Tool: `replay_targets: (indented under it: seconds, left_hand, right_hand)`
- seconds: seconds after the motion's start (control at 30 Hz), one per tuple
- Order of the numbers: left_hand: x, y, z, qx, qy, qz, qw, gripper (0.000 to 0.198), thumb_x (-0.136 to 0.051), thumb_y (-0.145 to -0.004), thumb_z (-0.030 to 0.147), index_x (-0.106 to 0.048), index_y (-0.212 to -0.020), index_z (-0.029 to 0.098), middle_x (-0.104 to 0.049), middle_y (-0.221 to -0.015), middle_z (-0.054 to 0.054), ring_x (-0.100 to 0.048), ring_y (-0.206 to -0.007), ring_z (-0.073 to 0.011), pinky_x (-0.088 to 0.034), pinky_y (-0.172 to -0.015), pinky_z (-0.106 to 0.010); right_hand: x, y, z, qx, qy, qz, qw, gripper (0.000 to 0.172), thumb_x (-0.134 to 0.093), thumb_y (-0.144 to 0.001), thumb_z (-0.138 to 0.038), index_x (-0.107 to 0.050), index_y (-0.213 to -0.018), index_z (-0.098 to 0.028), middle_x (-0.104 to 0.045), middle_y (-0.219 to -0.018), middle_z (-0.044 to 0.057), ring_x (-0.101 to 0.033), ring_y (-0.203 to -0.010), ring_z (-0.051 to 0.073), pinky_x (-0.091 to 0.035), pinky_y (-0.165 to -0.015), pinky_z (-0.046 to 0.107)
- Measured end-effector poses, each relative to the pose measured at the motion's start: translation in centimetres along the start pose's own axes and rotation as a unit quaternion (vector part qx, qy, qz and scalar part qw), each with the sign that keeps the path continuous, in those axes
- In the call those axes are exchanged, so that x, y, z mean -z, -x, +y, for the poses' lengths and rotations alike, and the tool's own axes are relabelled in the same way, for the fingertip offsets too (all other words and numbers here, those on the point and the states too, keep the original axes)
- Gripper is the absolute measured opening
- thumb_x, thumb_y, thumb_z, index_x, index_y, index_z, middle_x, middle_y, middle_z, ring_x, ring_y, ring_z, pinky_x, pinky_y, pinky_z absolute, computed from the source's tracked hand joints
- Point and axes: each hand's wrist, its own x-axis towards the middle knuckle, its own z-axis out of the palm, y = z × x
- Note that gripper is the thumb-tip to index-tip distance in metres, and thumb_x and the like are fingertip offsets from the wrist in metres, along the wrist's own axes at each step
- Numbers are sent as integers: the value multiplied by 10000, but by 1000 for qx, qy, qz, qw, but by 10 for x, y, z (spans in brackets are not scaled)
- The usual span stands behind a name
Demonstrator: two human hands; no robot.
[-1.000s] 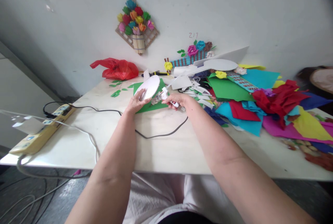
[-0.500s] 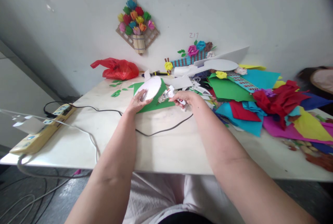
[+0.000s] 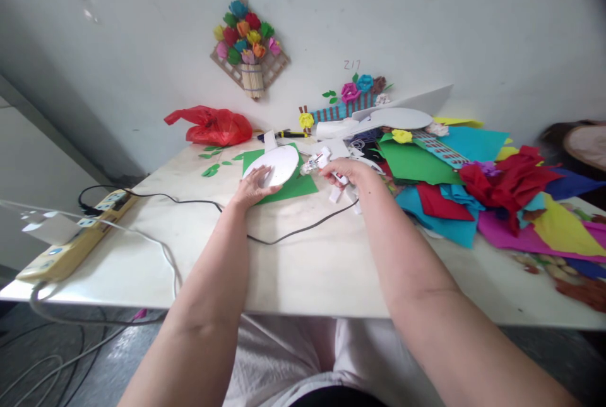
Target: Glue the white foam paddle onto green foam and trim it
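Head camera, looking down along both bare forearms to the far half of the tabletop (image 3: 307, 268). At about 11 o'clock from the person, the left hand (image 3: 253, 187) lies on the near edge of a white oval disc (image 3: 281, 163). Its grip is apart, the fingers spread flat on the disc; whether the thumb is tucked under the rim cannot be told. The disc rests on a green sheet (image 3: 303, 185), tilted slightly up at its far side.

Just beside it, at 12 o'clock, the right hand (image 3: 348, 172) has its grip clamped around what looks like a small white glue gun (image 3: 319, 159). The nozzle points left toward the disc's right edge, near it but not touching. A black cord (image 3: 293, 230) runs from under that hand across the tabletop toward a power strip (image 3: 71, 240) at 9 o'clock.

By my reading, the step in hand is gluing: the disc is pinned down and the nozzle is lifted off. A next move would call for the left hand to keep the disc steady. The nozzle must also stay clear of the fingers and the cord slack.

A pile of coloured sheets (image 3: 473, 192) fills 1 to 3 o'clock, and a red plastic bag (image 3: 211, 124) sits at 11 o'clock by the wall.
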Motion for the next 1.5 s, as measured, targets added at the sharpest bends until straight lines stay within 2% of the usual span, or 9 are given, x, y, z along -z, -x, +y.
replay_targets:
  seconds: [0.17,0.3,0.43,0.57,0.87,1.1,1.33,1.5]
  left_hand:
    - [-3,-1,-1,-11,-48,-19,999,753,-632,-656,617,-505,-1322,290,-384,-1460,-64,-249,-1381,-305,-165,-1124,-441]
    - [-4,-1,-1,-12,-62,-35,997,726,-628,-671,619,-511,-1317,311,-366,-1468,-78,-221,-1384,-341,-120,-1102,-545]
    - [-3,0,3,-12,-70,-41,997,705,-645,-668,608,-537,-1296,306,-367,-1465,-90,-224,-1376,-374,-124,-1077,-601]
    - [-3,0,6,5,-83,-55,995,723,-636,-657,634,-524,-1303,333,-339,-1481,-71,-188,-1387,-376,-88,-1070,-621]
    - [-5,-1,8,8,-145,-96,985,759,-583,-653,703,-486,-1327,366,-281,-1510,-62,-154,-1398,-359,-36,-1056,-637]
    - [-2,2,16,20,-200,-121,972,755,-524,-688,724,-430,-1358,391,-241,-1528,-24,-150,-1400,-342,-81,-1057,-634]
    - [-3,2,18,32,-188,-108,976,543,-282,-856,654,-462,-1321,440,-279,-1511,31,-198,-1391,-326,-144,-1042,-638]
    - [-6,-1,15,39,-190,-100,976,591,-393,-789,697,-481,-1310,431,-281,-1511,27,-196,-1387,-338,-95,-1048,-652]
  right_hand:
    - [3,0,1,26,-32,73,996,128,-556,-730,-172,-459,-648,-166,-418,-438,-41,-348,-362,68,-341,-411,225]
    - [0,-1,-3,17,-45,139,989,121,-580,-700,-133,-465,-680,-164,-419,-435,-42,-373,-364,69,-375,-410,227]
    - [-3,-4,-7,20,-63,170,983,106,-594,-694,-125,-492,-691,-157,-437,-446,-33,-413,-390,77,-412,-410,223]
    - [-3,-14,-6,18,-84,195,977,86,-608,-702,-147,-523,-716,-150,-456,-454,-26,-427,-374,82,-392,-376,212]
    - [-5,-20,-8,25,-96,210,973,85,-570,-729,-149,-537,-806,-129,-456,-429,-37,-407,-350,68,-398,-365,192]
    - [-10,-19,-9,48,-129,227,964,60,-586,-702,-126,-526,-699,-134,-454,-400,-37,-388,-311,75,-370,-351,213]
    - [-17,-19,-10,70,-170,218,958,60,-598,-691,-111,-541,-688,-127,-456,-379,-37,-391,-305,86,-376,-348,225]
    - [-27,-19,-14,87,-271,183,941,47,-591,-725,-134,-549,-705,-124,-511,-415,-14,-432,-324,91,-407,-362,222]
